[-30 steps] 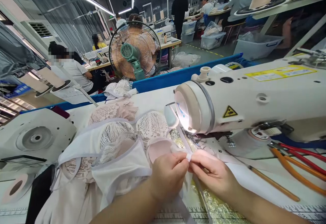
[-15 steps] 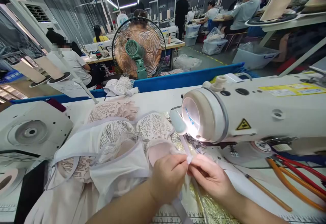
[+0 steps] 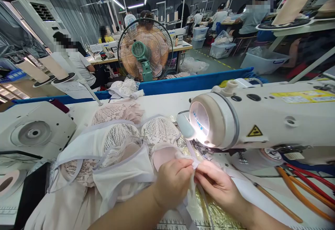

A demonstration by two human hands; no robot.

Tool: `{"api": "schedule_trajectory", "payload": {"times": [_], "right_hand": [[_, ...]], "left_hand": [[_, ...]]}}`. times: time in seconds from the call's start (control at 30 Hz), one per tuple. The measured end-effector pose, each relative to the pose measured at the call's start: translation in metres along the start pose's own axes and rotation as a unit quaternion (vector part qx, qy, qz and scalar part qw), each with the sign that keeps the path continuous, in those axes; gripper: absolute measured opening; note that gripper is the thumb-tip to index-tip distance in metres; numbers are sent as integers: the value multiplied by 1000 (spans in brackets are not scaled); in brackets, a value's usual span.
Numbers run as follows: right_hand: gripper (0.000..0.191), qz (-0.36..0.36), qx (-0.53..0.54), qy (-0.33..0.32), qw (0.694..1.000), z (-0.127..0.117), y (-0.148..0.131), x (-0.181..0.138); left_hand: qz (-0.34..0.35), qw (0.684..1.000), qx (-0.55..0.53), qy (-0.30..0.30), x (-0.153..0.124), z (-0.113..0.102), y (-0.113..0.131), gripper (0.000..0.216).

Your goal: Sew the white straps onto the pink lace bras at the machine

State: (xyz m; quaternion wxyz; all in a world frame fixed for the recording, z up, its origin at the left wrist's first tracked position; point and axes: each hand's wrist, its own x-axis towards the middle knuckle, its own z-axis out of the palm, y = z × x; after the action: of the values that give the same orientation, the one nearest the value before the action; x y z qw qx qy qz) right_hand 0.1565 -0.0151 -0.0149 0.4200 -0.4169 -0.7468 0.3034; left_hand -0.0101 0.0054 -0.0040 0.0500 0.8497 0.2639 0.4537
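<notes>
My left hand (image 3: 173, 183) is closed, its thumb and bent fingers gripping the pale edge of a lace bra (image 3: 160, 129). Close beside it, my right hand (image 3: 218, 183) pinches the same pale fabric between thumb and fingertips. A short piece of whitish fabric (image 3: 195, 163) bridges the two hands; its exact part is hidden by the fingers. From there a pale lilac strip (image 3: 191, 149) runs up toward the sewing machine (image 3: 264, 115), whose lamp lights the spot. More bras (image 3: 123, 167) with white lace cups lie joined or piled to the left.
Orange-handled (image 3: 300, 191) and red-handled tools (image 3: 314, 177) lie at right near a wooden-handled tool (image 3: 278, 202). A printed ruler (image 3: 172, 223) edges the table front. A second machine part (image 3: 34, 132) stands left. Behind the blue barrier (image 3: 199, 80) are a large fan (image 3: 145, 50) and several people.
The camera view has shifted slightly, so the machine and background sit a little further right. Both hands keep their hold on the bra in nearly the same pose.
</notes>
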Motion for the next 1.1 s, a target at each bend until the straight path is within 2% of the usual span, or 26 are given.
{"api": "schedule_trajectory", "payload": {"times": [0.4, 1.1], "right_hand": [[18, 13, 16, -5, 1000, 1, -1, -1], [21, 23, 27, 5, 999, 5, 6, -5]], "left_hand": [[-29, 999, 13, -4, -1, 1, 2, 21], [-37, 999, 33, -11, 1, 1, 4, 21]]}}
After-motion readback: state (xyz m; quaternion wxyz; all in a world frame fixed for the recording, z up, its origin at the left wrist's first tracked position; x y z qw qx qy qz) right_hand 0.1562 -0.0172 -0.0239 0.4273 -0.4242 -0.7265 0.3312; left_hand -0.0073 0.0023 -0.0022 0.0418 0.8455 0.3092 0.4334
